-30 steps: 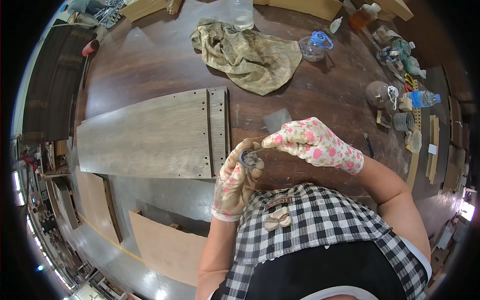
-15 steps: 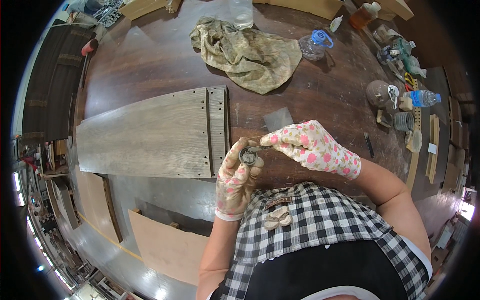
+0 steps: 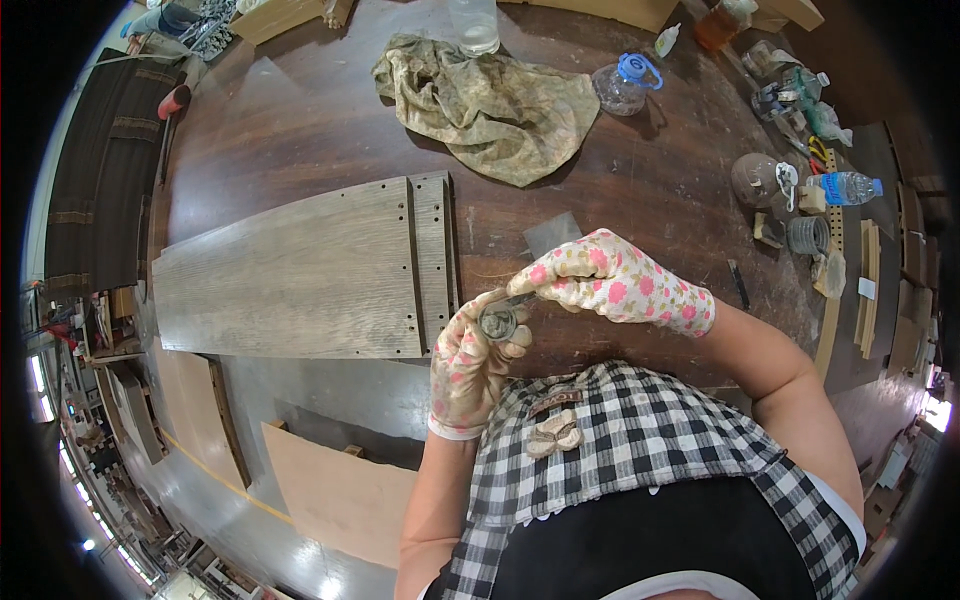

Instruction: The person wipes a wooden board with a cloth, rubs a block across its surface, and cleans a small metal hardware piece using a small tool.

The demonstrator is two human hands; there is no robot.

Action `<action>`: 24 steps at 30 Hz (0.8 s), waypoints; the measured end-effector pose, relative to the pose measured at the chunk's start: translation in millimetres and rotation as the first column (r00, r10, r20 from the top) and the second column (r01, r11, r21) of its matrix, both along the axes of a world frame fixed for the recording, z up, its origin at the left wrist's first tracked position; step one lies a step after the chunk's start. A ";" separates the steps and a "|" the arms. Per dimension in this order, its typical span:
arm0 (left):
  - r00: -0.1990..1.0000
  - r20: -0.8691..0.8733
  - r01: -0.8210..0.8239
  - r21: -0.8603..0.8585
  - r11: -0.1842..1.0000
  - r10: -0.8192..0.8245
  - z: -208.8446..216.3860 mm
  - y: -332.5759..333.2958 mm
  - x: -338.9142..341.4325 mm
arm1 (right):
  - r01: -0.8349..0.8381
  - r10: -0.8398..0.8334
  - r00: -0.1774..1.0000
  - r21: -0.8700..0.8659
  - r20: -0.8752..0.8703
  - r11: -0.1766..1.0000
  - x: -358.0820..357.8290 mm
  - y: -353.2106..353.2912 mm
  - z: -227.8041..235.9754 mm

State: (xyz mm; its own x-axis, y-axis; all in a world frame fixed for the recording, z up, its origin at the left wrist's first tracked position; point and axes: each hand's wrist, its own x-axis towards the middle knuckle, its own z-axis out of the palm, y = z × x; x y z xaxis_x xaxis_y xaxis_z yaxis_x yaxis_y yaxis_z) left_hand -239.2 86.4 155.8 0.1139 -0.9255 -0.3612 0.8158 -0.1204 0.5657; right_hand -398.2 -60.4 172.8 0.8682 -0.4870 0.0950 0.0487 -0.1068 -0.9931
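Checked shirt (image 3: 640, 440) and dark apron at the bottom edge, both forearms rising from it.

Left hand (image 3: 468, 358), in a flowered glove, closed around a small round tin (image 3: 497, 321), open mouth upward, greyish contents inside. Fingers curled about the tin's wall, thumb on the near side. Tin held just above the near edge of the dark wooden table (image 3: 300, 130), in front of the chest.

Right hand (image 3: 610, 280), same kind of flowered glove, just right of the tin. Fingertips pinched shut on a thin flat tool (image 3: 520, 298), its tip reaching into or onto the tin's mouth; cannot tell whether the tip touches the contents. Kind of tool too small to tell.

Left of the grip, just beside it: long grey wooden panel (image 3: 290, 275) lying flat, a narrow strip (image 3: 435, 255) against its right end, rows of small drilled holes along the joint.

Just beyond the right hand: small grey square sheet (image 3: 552, 232) flat on the table.

Farther up from the grip: crumpled stained rag (image 3: 490, 105), well apart from both hands. Right of the rag, a clear container with a blue cap (image 3: 625, 85). Clear bottle (image 3: 474, 25) at the top edge.

Far right of the grip: cluster of small jars, a water bottle with blue cap (image 3: 848, 186), wood offcuts, mostly too small to tell.

Below left of the grip, under the table edge: brown boards (image 3: 340, 495) on the floor.
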 end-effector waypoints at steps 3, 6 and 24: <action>1.000 -0.026 -0.009 0.017 1.000 0.010 0.6 0.3 0.4 | -0.056 0.066 0.997 -0.244 0.035 0.968 -2.8 -6.8 -2.6; 0.999 -0.036 -0.013 0.013 1.000 0.013 0.1 2.0 1.5 | -0.121 0.078 0.990 -0.439 -0.114 0.890 -5.7 -5.8 10.5; 0.997 0.062 0.035 0.079 0.996 -0.040 4.0 -2.4 2.5 | -0.219 0.049 0.968 -0.734 -0.246 0.643 -11.7 4.2 16.5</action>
State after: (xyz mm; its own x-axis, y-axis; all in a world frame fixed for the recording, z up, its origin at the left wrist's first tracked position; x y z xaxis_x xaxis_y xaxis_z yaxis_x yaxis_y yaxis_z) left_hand -236.7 83.9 159.9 0.1049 -0.8989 -0.4254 0.7729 -0.1955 0.6037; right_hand -409.8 -56.2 189.2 0.9588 -0.1980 0.2039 -0.0508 -0.8251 -0.5627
